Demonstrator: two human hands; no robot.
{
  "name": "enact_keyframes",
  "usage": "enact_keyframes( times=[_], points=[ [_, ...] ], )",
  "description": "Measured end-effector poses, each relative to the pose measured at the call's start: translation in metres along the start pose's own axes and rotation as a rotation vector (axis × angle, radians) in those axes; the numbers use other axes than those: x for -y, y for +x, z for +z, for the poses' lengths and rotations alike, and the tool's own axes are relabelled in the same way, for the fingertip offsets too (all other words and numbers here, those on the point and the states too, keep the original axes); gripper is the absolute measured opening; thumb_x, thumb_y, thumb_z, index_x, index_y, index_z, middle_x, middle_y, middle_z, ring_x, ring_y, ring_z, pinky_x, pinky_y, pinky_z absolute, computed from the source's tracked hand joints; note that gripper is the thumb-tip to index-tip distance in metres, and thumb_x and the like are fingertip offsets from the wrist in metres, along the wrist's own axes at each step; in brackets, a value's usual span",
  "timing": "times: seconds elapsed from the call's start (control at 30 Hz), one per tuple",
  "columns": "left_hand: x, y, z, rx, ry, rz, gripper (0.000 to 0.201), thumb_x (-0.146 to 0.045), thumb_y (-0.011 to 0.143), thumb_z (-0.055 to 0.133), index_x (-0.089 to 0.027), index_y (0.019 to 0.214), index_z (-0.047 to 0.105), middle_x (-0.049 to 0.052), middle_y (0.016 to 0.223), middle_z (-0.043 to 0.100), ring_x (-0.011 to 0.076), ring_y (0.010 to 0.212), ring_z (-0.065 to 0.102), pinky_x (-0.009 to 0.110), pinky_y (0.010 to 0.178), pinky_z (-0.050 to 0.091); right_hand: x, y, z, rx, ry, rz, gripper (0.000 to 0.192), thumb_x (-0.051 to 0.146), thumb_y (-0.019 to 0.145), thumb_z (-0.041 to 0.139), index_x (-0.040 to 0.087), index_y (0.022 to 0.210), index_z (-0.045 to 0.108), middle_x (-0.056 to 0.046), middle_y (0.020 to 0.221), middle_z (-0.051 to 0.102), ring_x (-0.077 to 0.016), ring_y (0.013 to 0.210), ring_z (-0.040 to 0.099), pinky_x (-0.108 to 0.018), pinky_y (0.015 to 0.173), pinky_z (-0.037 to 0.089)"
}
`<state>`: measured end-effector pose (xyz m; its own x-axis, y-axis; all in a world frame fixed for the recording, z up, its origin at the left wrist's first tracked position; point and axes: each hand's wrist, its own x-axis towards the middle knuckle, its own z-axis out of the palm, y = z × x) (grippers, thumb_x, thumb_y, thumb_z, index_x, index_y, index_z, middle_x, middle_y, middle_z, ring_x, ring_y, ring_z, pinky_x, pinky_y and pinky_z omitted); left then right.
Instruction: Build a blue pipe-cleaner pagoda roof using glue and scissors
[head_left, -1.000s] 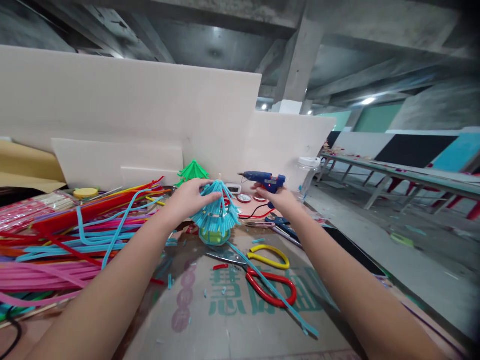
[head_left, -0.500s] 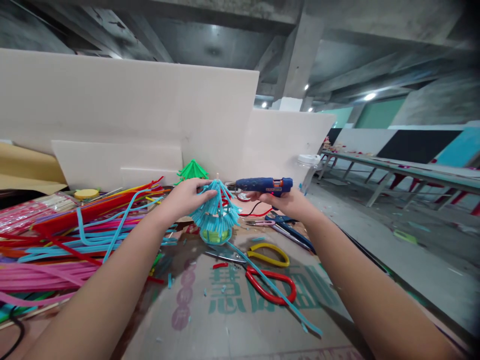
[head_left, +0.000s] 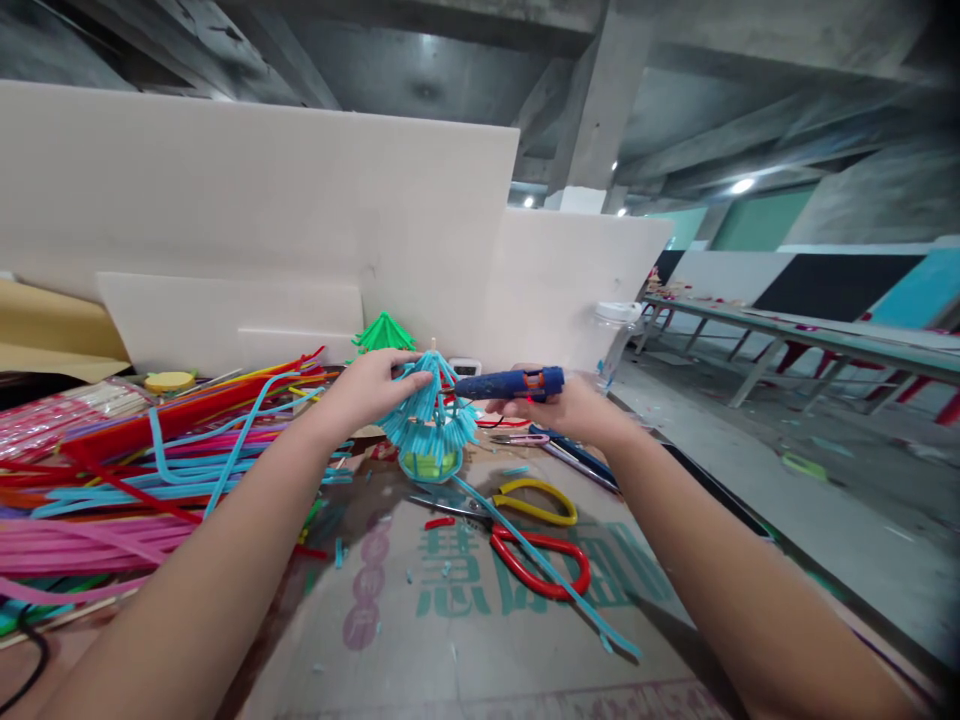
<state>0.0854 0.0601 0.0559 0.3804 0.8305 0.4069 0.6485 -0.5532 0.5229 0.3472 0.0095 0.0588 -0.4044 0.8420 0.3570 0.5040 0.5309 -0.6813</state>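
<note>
A small blue pavilion model (head_left: 429, 432) with a tiered, fringed roof of pipe cleaners stands on the cardboard. My left hand (head_left: 386, 388) grips its upper roof from the left, thumb against the slope. In my right hand (head_left: 562, 408) is a dark blue glue gun (head_left: 514, 385), held level, its nozzle at the right side of the upper roof. Whether the tip touches cannot be made out. Just in front of the model lie scissors (head_left: 536, 565) with one yellow and one red handle. A blue pipe cleaner (head_left: 555, 580) crosses them.
Pipe cleaners in many colours (head_left: 97, 540) are heaped on the left. Behind the model stand a green roof-shaped piece (head_left: 384, 333) and white boards (head_left: 262, 200). Pliers (head_left: 577, 460) and a lidded plastic cup (head_left: 611, 340) are on the right.
The glue gun has moved left and slightly down, its nozzle now closer in at the roof's right side. My left hand keeps its grip on the model.
</note>
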Motion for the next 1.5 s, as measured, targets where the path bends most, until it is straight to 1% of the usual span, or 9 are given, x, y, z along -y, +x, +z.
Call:
enact_keyframes(
  times=[0.17,0.27,0.43,0.6,0.77,0.93,1.17,1.3,1.5],
  points=[
    [-0.001,-0.001,0.0,0.001,-0.001,0.011,0.058,-0.056,0.082,0.051,-0.017,0.121,0.067,0.006,0.108,0.073,0.0263,0.096,0.063,0.034,0.083,0.049,-0.002,0.001,0.002,-0.035,-0.06,0.042,0.033,0.045,0.071,0.07,0.016,0.085,0.062,0.002,0.067,0.059,-0.0129,0.062,0.055,-0.022,0.055,0.043],
    [-0.002,-0.001,-0.001,-0.002,0.001,0.003,0.058,-0.055,0.082,0.051,-0.017,0.122,0.067,0.006,0.106,0.073,0.0251,0.092,0.064,0.032,0.079,0.049,-0.004,0.002,0.003,-0.04,-0.08,0.032,0.033,0.045,0.071,0.07,0.016,0.083,0.061,0.003,0.065,0.055,-0.0112,0.06,0.051,-0.021,0.052,0.04],
    [-0.005,-0.002,-0.001,0.01,0.007,0.0,0.058,-0.055,0.082,0.05,-0.017,0.123,0.066,0.004,0.099,0.073,0.0227,0.084,0.064,0.029,0.072,0.048,-0.008,0.003,0.004,-0.055,-0.087,0.026,0.035,0.046,0.071,0.07,0.016,0.086,0.062,0.002,0.067,0.058,-0.0117,0.06,0.052,-0.022,0.053,0.042],
    [-0.005,-0.003,-0.001,0.005,0.019,0.01,0.058,-0.054,0.083,0.049,-0.016,0.123,0.067,0.003,0.087,0.072,0.0213,0.076,0.061,0.029,0.071,0.047,-0.011,0.002,0.004,-0.036,-0.115,0.036,0.033,0.045,0.074,0.07,0.019,0.093,0.065,0.0,0.072,0.064,-0.0138,0.063,0.056,-0.024,0.056,0.044],
    [-0.003,-0.003,-0.001,-0.006,0.017,0.022,0.057,-0.054,0.082,0.049,-0.016,0.121,0.068,0.004,0.087,0.072,0.0216,0.077,0.061,0.03,0.072,0.048,-0.013,0.002,0.004,-0.025,-0.15,0.03,0.036,0.043,0.074,0.071,0.021,0.102,0.068,-0.001,0.073,0.066,-0.0152,0.064,0.058,-0.025,0.057,0.045],
    [-0.005,-0.003,-0.001,0.0,0.008,0.025,0.054,-0.053,0.083,0.049,-0.017,0.117,0.069,0.004,0.09,0.073,0.0224,0.08,0.063,0.029,0.072,0.048,-0.012,0.002,0.006,-0.031,-0.189,0.016,0.038,0.045,0.074,0.071,0.021,0.103,0.069,-0.001,0.075,0.067,-0.0149,0.064,0.059,-0.024,0.055,0.044],
    [-0.005,-0.003,0.0,-0.006,-0.011,0.035,0.054,-0.052,0.083,0.05,-0.017,0.121,0.068,0.004,0.091,0.074,0.0218,0.077,0.063,0.029,0.071,0.048,0.007,-0.002,0.003,-0.05,-0.426,-0.045,0.033,0.048,0.072,0.073,0.02,0.089,0.07,0.0,0.072,0.068,-0.0145,0.065,0.057,-0.023,0.058,0.039],
    [-0.006,-0.003,0.0,-0.012,0.01,0.038,0.055,-0.052,0.084,0.05,-0.016,0.121,0.068,0.003,0.083,0.072,0.0211,0.074,0.062,0.029,0.071,0.047,0.017,-0.005,0.003,-0.044,-0.542,-0.063,0.031,0.048,0.073,0.074,0.022,0.089,0.07,-0.001,0.079,0.07,-0.0149,0.067,0.058,-0.023,0.06,0.037],
    [-0.006,-0.003,0.001,-0.01,0.02,0.038,0.057,-0.054,0.083,0.049,-0.015,0.122,0.067,0.004,0.088,0.072,0.0218,0.076,0.062,0.03,0.073,0.048,0.02,-0.006,0.003,-0.047,-0.668,-0.084,0.03,0.05,0.075,0.073,0.024,0.091,0.07,-0.001,0.082,0.072,-0.0162,0.07,0.061,-0.024,0.061,0.034]
  ],
)
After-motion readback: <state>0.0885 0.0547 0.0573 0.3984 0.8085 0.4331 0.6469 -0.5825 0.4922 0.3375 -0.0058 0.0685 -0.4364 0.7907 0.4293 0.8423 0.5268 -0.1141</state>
